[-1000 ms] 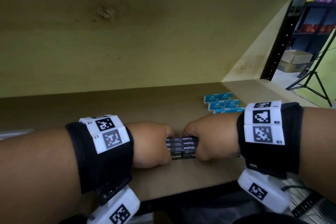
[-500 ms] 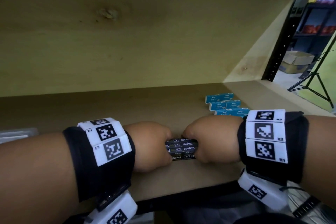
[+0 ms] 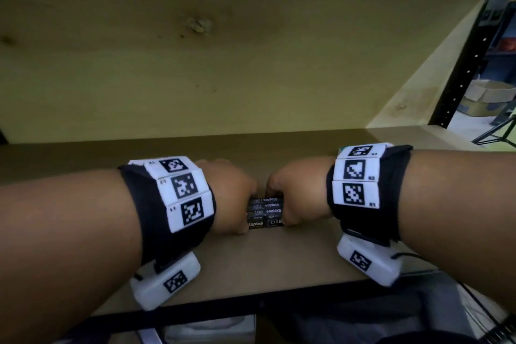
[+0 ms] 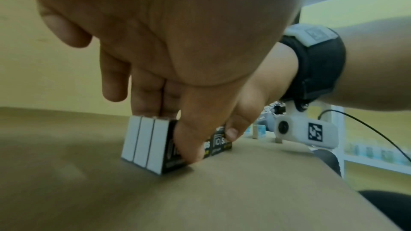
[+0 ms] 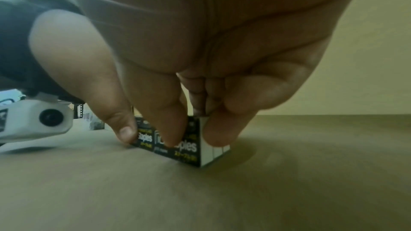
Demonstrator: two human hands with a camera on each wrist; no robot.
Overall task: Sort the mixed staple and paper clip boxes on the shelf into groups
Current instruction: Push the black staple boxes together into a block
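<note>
Gripping staple boxes [image 3: 265, 212], both hands.

Both forearms reach forward over the front edge of the shelf [image 3: 279, 260], each wrist wearing a black band with white marker tiles. The left hand [image 3: 231, 198] and right hand [image 3: 298, 193] meet knuckle to knuckle, backs upward. Each pinches the row of black staple boxes [image 3: 265, 212] from above, thumb on the near face, fingers [image 4: 151, 101] curled over the far side.
</note>
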